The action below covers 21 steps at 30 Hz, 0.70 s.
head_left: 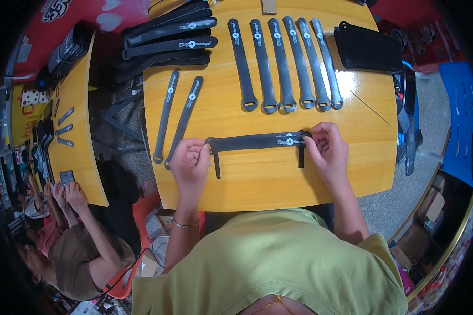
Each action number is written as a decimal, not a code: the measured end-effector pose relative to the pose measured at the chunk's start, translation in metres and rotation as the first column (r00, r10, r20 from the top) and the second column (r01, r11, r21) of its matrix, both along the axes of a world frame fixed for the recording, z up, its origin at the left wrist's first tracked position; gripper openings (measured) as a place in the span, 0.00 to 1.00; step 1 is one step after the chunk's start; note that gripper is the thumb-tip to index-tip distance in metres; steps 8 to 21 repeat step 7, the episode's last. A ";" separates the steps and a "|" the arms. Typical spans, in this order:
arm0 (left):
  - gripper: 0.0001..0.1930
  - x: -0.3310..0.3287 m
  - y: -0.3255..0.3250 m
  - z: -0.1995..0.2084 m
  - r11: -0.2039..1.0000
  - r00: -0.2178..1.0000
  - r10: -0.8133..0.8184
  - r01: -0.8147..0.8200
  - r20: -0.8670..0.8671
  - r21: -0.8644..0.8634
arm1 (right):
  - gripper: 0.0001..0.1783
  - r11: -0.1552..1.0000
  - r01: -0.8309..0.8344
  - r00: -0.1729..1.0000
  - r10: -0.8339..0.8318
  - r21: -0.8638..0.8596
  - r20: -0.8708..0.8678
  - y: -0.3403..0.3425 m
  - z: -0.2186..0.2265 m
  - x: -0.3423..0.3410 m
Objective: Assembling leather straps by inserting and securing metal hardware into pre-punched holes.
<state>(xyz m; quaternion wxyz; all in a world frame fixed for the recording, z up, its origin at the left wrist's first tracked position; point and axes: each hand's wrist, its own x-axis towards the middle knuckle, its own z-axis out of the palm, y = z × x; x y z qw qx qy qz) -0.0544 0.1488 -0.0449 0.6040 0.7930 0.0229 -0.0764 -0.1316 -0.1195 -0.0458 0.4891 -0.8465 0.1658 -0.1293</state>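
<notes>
A black hook-and-loop strap (247, 142) with white print near its right end lies level between my hands, close above the near part of the table. The print shows doubled, so a second strap may lie under it. My left hand (190, 164) pinches its slotted left end, and my right hand (329, 152) pinches its rounded right end. Two short dark strips (217, 165) point toward me from below its ends; I cannot tell whether they are joined to it. Beside my left hand, two loose straps (165, 118) lie slanted on the table.
Several straps (263, 68) lie side by side at the back middle of the wooden table (278, 184). Strap piles (163, 39) fill the back left; a black stack (368, 50) sits back right. A thin stick (370, 107) lies right. Another person (79, 252) works at a left table.
</notes>
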 end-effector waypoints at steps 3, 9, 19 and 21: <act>0.04 0.000 -0.001 0.000 1.000 1.000 -0.001 0.001 -0.009 -0.003 | 0.14 1.000 0.003 1.000 -0.003 -0.003 0.002 0.000 -0.001 0.000; 0.05 0.000 -0.001 0.001 1.000 1.000 0.001 -0.001 -0.015 0.006 | 0.14 1.000 -0.001 1.000 0.001 -0.020 -0.016 0.000 0.001 0.000; 0.05 0.000 -0.001 0.001 1.000 1.000 0.001 -0.001 -0.015 0.006 | 0.14 1.000 -0.001 1.000 0.001 -0.020 -0.016 0.000 0.001 0.000; 0.05 0.000 -0.001 0.001 1.000 1.000 0.001 -0.001 -0.015 0.006 | 0.14 1.000 -0.001 1.000 0.001 -0.020 -0.016 0.000 0.001 0.000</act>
